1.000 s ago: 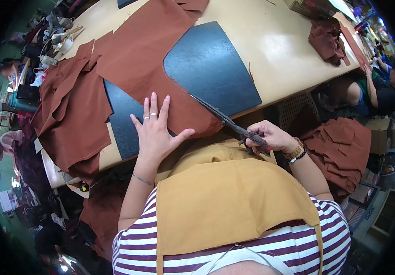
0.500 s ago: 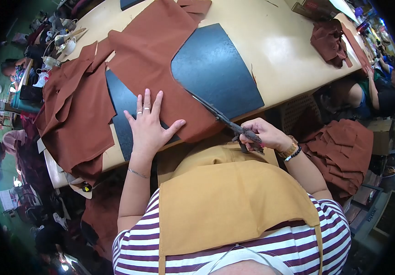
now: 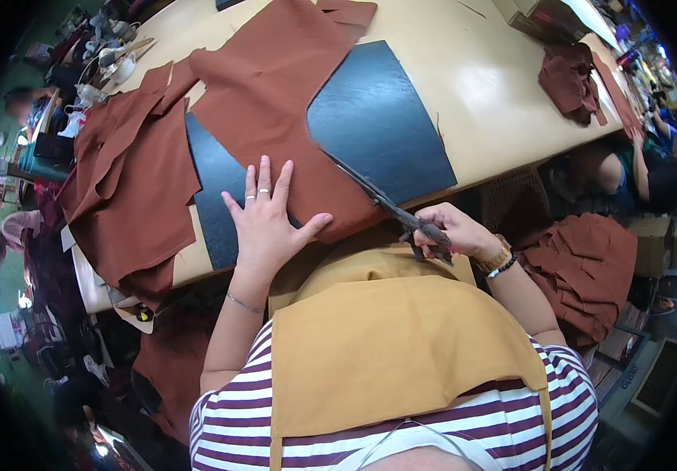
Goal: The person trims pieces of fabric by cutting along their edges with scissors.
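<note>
My left hand lies flat on a reddish-brown piece of fabric, fingers spread, with two rings showing. In my right hand is a pair of scissors, gripped by handles that look wrapped in dark cloth. Their blades point up and left along the fabric's curved right edge, and look nearly together. Beneath the fabric is a black board, uncovered to the right and in a strip at the left. More brown fabric hangs in folds over the table's left edge.
The pale table carries a crumpled brown bundle and a cardboard box at the far right. A stack of brown pieces sits below the table by my right elbow. Another person is at the right.
The view has turned slightly, shifting the fabric, board and left hand a little rightward in the picture. Both hands keep their poses, and the scissors stay at the fabric's edge.
</note>
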A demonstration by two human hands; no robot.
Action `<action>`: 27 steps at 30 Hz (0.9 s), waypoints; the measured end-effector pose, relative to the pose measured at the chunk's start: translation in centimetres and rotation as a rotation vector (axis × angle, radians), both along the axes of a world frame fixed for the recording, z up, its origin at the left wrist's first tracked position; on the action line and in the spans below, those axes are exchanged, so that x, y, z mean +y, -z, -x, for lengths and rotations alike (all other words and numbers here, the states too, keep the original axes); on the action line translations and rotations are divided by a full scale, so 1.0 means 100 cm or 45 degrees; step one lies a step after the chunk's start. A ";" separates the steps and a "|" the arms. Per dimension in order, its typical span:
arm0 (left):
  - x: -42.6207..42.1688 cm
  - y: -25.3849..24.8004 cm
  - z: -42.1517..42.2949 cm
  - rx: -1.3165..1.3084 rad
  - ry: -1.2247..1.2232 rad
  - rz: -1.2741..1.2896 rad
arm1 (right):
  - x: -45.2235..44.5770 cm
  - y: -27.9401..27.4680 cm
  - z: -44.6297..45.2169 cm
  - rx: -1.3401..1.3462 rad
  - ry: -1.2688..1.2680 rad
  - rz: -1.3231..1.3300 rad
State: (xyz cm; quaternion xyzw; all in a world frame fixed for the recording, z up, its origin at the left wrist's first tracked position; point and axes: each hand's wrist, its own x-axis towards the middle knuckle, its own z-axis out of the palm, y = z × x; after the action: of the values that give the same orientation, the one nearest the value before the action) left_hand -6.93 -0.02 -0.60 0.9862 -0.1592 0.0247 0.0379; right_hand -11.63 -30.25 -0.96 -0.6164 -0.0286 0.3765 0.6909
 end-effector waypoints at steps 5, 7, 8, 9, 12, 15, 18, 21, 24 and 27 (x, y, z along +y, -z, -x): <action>0.008 -0.001 -0.011 -0.020 0.007 -0.022 | -0.003 0.006 0.007 0.011 0.035 0.058; 0.014 -0.002 -0.026 -0.062 0.044 0.020 | -0.003 0.002 0.008 0.042 0.046 0.082; 0.018 -0.005 -0.037 -0.089 0.072 0.065 | -0.001 -0.006 0.006 0.010 0.031 0.085; 0.022 -0.007 -0.048 -0.116 0.102 0.108 | 0.000 -0.005 0.006 0.029 0.039 0.044; 0.027 -0.008 -0.063 -0.008 0.120 -0.007 | 0.005 -0.004 0.002 0.087 0.067 -0.067; 0.022 -0.008 -0.061 0.067 0.137 -0.055 | 0.012 0.001 -0.003 0.115 0.098 -0.131; 0.017 -0.008 -0.052 0.086 0.116 -0.049 | 0.009 0.010 -0.002 0.099 0.108 -0.132; 0.018 -0.004 -0.044 0.061 0.083 -0.040 | 0.004 0.009 0.003 0.057 0.083 -0.073; 0.019 0.000 -0.038 0.024 0.059 -0.038 | -0.002 0.006 0.004 0.020 0.032 0.029; 0.013 0.002 -0.030 0.030 0.053 -0.031 | -0.001 -0.001 0.002 0.016 -0.007 0.016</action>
State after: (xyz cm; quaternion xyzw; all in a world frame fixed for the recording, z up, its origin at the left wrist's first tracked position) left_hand -3.91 1.31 -0.76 0.9833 -0.1794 0.0103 0.0285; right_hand -11.80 -30.34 -0.91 -0.6184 -0.0236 0.3823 0.6862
